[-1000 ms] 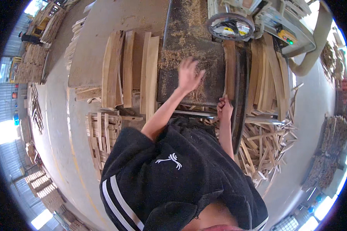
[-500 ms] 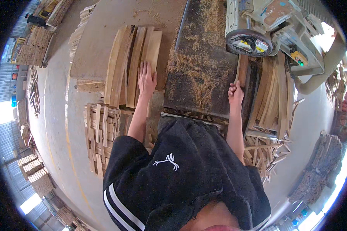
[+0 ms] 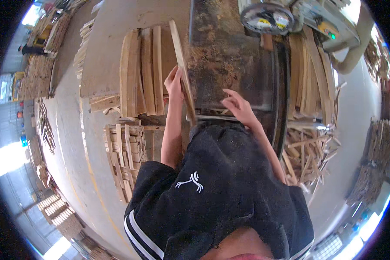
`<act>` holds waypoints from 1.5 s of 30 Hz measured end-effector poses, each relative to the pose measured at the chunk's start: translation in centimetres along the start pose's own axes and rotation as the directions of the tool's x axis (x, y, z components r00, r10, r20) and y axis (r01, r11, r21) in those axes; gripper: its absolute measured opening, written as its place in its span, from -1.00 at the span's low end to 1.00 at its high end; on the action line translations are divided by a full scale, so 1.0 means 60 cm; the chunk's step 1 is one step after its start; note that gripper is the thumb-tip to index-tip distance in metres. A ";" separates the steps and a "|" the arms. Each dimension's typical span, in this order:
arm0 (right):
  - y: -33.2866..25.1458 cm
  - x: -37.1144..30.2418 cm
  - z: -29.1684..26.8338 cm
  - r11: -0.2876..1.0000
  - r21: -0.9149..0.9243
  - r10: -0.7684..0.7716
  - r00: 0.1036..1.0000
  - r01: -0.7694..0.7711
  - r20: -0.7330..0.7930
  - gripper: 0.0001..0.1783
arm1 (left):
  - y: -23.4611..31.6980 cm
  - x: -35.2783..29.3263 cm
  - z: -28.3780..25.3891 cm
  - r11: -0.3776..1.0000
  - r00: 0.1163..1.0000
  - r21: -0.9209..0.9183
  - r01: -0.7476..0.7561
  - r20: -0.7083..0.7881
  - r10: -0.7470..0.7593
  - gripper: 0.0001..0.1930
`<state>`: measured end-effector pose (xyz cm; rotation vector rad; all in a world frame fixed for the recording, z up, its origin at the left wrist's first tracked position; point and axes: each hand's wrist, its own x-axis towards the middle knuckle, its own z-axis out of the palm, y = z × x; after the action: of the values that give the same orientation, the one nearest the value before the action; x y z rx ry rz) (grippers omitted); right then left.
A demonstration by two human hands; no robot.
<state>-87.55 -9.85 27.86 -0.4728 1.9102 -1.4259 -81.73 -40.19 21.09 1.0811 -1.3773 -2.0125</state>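
Note:
My left hand (image 3: 175, 84) grips a long wooden board (image 3: 183, 69), tilted up on its edge beside the left side of the dark machine table (image 3: 208, 56). Left of it lies a row of boards (image 3: 147, 69) on a low surface. My right hand (image 3: 239, 107) hovers over the near part of the machine table, fingers apart and holding nothing. Sawdust is scattered across the table. Farther up, a short wood piece (image 3: 267, 42) shows below the machine's round guard (image 3: 268, 18).
More boards (image 3: 308, 78) lie right of the machine table. Below them is a heap of offcuts (image 3: 307, 151). At lower left stands a stack of short slats (image 3: 125, 147). A thick hose (image 3: 355, 47) curves at the upper right, and wood piles line the hall.
My left hand has taken the rightmost board off the row and brought it right, to the machine table. My right hand has left the wood piece by the guard and moved left and nearer.

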 end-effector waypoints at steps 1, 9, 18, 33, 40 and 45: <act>0.004 -0.021 0.003 0.996 -0.030 -0.085 0.996 0.085 0.005 -0.31 | 0.040 -0.043 0.054 0.977 0.973 -0.128 0.171 0.177 -0.147 -0.53; -0.051 -0.179 -0.033 0.954 -0.282 -0.149 0.978 0.103 -0.148 -0.11 | -0.027 -0.152 0.279 0.693 0.673 -0.401 0.600 0.721 -0.166 -0.42; 0.201 -0.220 -0.018 0.881 0.471 0.325 0.680 0.034 -0.658 -0.44 | -0.150 -0.274 0.313 0.383 0.401 0.305 -0.872 0.894 0.202 -0.14; 0.169 0.036 -0.088 0.660 0.750 0.653 0.468 0.036 -0.596 -0.47 | -0.013 0.018 0.353 0.379 0.321 0.248 -0.891 0.937 0.140 -0.50; 0.134 0.133 -0.131 0.693 0.715 0.587 0.503 0.094 -0.635 -0.50 | 0.094 0.109 -0.034 -0.218 0.684 0.884 -0.414 0.460 0.567 -0.48; 0.114 0.190 -0.167 0.621 0.782 0.614 0.589 0.052 -0.527 -0.50 | 0.035 0.088 -0.088 0.250 0.689 0.804 -0.540 0.251 0.680 -0.38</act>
<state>-101.81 -8.20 19.39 1.0200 1.5790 -2.1588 -80.58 -47.81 20.24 0.7395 -2.3084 -0.5757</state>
